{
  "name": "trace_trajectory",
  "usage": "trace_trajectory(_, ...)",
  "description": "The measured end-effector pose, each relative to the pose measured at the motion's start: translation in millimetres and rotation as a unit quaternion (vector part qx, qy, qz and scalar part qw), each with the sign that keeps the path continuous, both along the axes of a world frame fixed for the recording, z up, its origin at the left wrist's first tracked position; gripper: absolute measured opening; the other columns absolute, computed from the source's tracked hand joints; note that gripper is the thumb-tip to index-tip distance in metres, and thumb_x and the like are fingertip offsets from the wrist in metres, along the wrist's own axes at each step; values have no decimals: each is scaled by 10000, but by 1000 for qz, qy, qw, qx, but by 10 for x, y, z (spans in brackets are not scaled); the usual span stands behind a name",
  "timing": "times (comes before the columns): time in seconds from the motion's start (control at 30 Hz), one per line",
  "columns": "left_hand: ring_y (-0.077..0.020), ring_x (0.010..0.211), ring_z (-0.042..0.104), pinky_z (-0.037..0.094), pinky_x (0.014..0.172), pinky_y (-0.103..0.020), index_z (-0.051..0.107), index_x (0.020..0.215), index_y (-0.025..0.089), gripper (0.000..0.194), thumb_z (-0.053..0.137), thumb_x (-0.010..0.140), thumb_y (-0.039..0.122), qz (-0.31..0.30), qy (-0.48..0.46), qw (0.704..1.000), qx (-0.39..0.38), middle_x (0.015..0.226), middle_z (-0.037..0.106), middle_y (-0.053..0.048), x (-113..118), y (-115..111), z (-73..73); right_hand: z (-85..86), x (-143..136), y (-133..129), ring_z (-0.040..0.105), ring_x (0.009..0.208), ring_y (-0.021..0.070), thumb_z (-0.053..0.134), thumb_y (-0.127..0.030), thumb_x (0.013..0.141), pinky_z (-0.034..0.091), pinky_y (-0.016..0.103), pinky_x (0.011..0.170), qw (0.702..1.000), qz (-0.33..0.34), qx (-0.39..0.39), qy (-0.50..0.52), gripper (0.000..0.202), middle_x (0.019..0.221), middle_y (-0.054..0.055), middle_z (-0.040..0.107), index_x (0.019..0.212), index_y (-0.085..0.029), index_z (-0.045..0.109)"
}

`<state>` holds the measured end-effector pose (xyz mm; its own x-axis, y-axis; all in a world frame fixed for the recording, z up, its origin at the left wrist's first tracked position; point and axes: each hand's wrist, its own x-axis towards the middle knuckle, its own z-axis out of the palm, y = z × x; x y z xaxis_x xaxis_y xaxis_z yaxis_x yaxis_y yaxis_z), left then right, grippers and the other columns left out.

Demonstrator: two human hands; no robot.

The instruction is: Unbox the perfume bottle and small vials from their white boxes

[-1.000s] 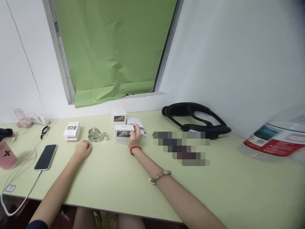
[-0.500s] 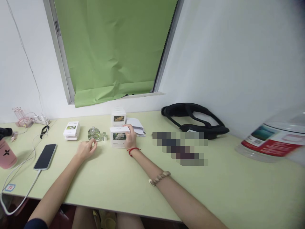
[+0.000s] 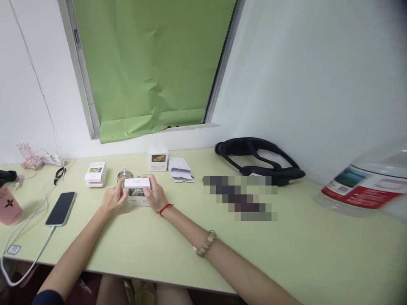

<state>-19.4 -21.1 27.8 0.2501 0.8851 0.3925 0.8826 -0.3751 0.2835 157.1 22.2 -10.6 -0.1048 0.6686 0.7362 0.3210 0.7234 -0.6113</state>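
A white box with a flower picture [image 3: 137, 192] is held upright between both hands near the middle left of the table. My left hand [image 3: 113, 198] grips its left side, and my right hand [image 3: 156, 195], with a red cord at the wrist, grips its right side. Right behind the box stands a round glass jar [image 3: 125, 174], partly hidden. Another white box with an orange flower picture [image 3: 158, 159] stands by the wall, with folded white paper [image 3: 180, 169] beside it. Farther left lies a white box with a green picture [image 3: 96, 173].
On the left are a phone [image 3: 61, 209] with a white cable, a pink cup [image 3: 9, 205] and a power strip [image 3: 54, 160]. A black headset frame [image 3: 260, 159] lies at the back right, near a large plastic bottle [image 3: 365, 186]. A blurred patch covers something at centre right.
The flower box has moved left and toward me in my right hand. My left hand has closed on its left side. The small glass pieces beside the jar are now mostly hidden.
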Motion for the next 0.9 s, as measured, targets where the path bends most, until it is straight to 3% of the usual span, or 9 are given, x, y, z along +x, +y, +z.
trace_trajectory(0.3, -103, 574, 563, 403, 583, -195, 388, 1295, 168, 461, 315, 925, 432, -16, -49, 999, -7, 692, 610, 12, 16, 8, -49, 28, -4, -11, 635, 749, 173, 441, -367, 768, 499, 263, 626, 998, -56, 28, -26, 290, 955, 38, 663, 1013, -224, 505)
trace_trajectory(0.57, -76, 498, 509, 365, 528, -179, 441, 1221, 157, 428, 309, 918, 429, -20, -37, 998, 52, 629, 586, 24, 37, 24, -84, 64, -15, -23, 638, 767, 171, 455, -400, 809, 495, 281, 636, 997, -62, -37, -36, 329, 1007, 25, 671, 1084, -231, 519)
trace_trajectory(0.9, -122, 585, 588, 381, 565, -210, 392, 1294, 172, 464, 333, 927, 451, 58, -40, 997, -9, 647, 602, 32, 72, 12, -9, 55, -19, -8, 598, 608, 151, 476, -416, 775, 472, 291, 597, 993, -79, -83, -21, 350, 945, 27, 680, 1057, -213, 511)
